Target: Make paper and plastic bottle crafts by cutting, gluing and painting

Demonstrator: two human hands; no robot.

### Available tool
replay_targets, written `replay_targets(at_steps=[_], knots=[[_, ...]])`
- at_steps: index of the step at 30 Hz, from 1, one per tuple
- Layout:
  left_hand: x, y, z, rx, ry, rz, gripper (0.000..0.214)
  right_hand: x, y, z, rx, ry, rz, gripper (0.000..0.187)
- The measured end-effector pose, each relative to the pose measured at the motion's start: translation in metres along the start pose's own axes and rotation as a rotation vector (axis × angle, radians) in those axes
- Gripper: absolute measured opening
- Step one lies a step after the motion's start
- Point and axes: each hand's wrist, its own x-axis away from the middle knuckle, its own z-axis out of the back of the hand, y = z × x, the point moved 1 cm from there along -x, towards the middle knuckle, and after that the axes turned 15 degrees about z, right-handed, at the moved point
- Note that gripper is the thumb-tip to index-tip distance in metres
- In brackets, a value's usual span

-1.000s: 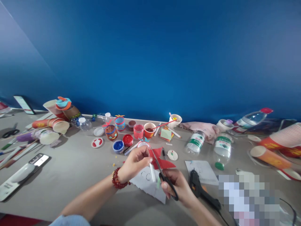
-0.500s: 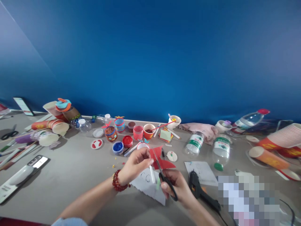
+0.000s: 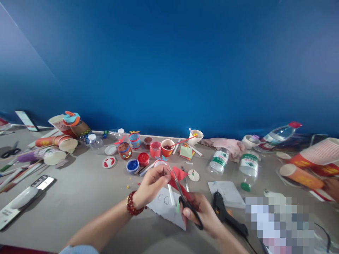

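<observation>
My left hand, with a red bead bracelet at the wrist, pinches a piece of red paper at its left edge. In my right hand are black-handled scissors, whose blades reach up against the red paper. Part of the red sheet runs down beside the right fingers. Beneath both hands lies a white paper with curved black marks. A white stick-like piece and a pale green scrap show on it.
Paint jars, one with blue paint, and decorated cups stand behind my hands. A black glue gun lies to the right. Clear bottles and stacked cups are farther right. A phone lies left. Another person's hand is at the right edge.
The red paper has shifted and folded, and its right part now hangs nearer my right hand. The scissors have tilted slightly down and right. Another person's hand has appeared at the far right.
</observation>
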Motion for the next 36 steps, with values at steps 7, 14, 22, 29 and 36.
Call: replay_targets(at_steps=[7,14,22,29,36], knots=[[0.001,0.008,0.001,-0.125,0.082,-0.069,0.018,0.007,0.002,0.002,0.001,0.027,-0.042,0.059],[0.000,0.010,0.006,-0.091,0.103,-0.107,0.014,0.014,0.011,0.007,0.053,0.070,-0.080,0.055],[0.000,0.010,0.007,-0.113,0.086,-0.131,0.015,0.016,0.001,0.005,0.075,0.056,-0.174,0.047],[0.001,0.011,0.007,-0.132,0.090,-0.151,0.014,0.015,0.001,0.005,0.088,0.043,-0.182,0.048],[-0.002,0.010,0.008,-0.115,0.073,-0.151,0.014,0.014,0.004,0.007,0.088,0.046,-0.184,0.053]])
